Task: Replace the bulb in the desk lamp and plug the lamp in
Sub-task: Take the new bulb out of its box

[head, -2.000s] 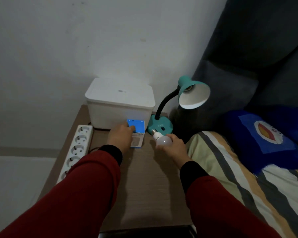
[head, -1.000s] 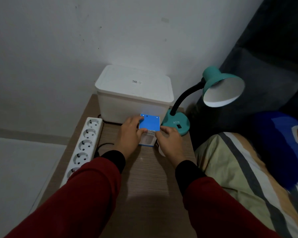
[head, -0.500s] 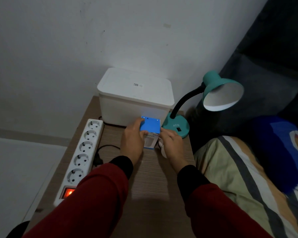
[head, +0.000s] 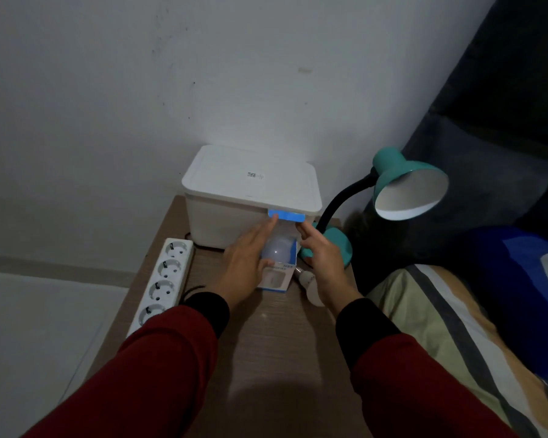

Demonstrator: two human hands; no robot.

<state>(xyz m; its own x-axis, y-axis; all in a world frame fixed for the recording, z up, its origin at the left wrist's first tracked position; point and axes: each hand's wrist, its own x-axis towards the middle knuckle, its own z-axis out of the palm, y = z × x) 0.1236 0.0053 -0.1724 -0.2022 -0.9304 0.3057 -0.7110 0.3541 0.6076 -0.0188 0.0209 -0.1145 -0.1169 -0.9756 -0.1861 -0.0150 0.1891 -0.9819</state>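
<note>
A small blue and white bulb box (head: 276,281) stands on the wooden bedside table (head: 282,336), its blue top flap (head: 287,215) lifted open. A white bulb (head: 277,251) shows inside it. My left hand (head: 247,263) holds the box's left side with a fingertip on the flap. My right hand (head: 325,259) is at the box's right side, its index finger on the flap. Another white bulb (head: 312,287) lies on the table under my right wrist. The teal desk lamp (head: 402,181) stands at the right; no bulb shows in its shade.
A white lidded storage box (head: 250,188) sits at the back of the table against the wall. A white power strip (head: 163,279) lies along the table's left edge with a black cord beside it. A bed with a striped blanket (head: 456,327) adjoins the table on the right.
My right hand laid the loose bulb on the table and joined my left at the box. Together they have lifted the blue flap open, and the bulb inside now shows.
</note>
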